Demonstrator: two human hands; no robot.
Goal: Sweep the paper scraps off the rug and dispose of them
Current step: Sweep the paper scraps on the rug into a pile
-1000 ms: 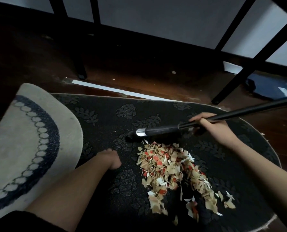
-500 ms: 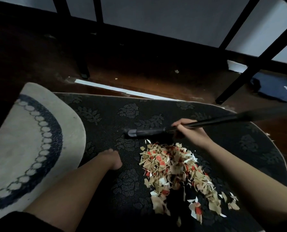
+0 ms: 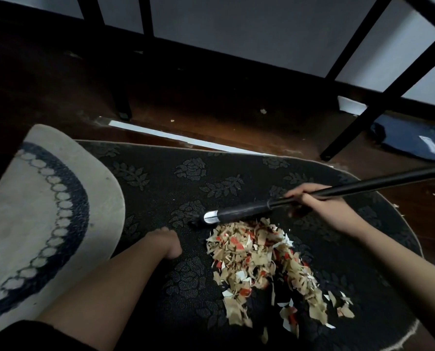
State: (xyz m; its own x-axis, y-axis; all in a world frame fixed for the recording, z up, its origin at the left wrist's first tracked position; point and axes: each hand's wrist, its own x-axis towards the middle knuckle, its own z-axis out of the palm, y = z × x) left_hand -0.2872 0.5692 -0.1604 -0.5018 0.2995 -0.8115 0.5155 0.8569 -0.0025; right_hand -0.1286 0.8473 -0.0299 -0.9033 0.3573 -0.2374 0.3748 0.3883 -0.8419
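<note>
A pile of tan, red and white paper scraps [image 3: 262, 262] lies on the black floral rug [image 3: 186, 178]. My right hand [image 3: 315, 206] grips a black broom handle [image 3: 363, 186] that slants in from the right. The handle's thicker end with a silver band [image 3: 210, 216] lies low on the rug, against the far edge of the pile. My left hand [image 3: 167, 243] rests on the rug left of the scraps, with its fingers curled under and nothing in it.
A cream rug with a dark ring pattern [image 3: 34, 211] overlaps the black rug on the left. Black furniture legs [image 3: 121, 97] [image 3: 338, 138] stand on the dark wooden floor beyond. A dark blue bag [image 3: 414, 140] lies at right, with stray scraps on the floor.
My right hand pushed the handle left, then drew it back right, and its banded end now sits closer to the pile's far edge. My left hand has not moved.
</note>
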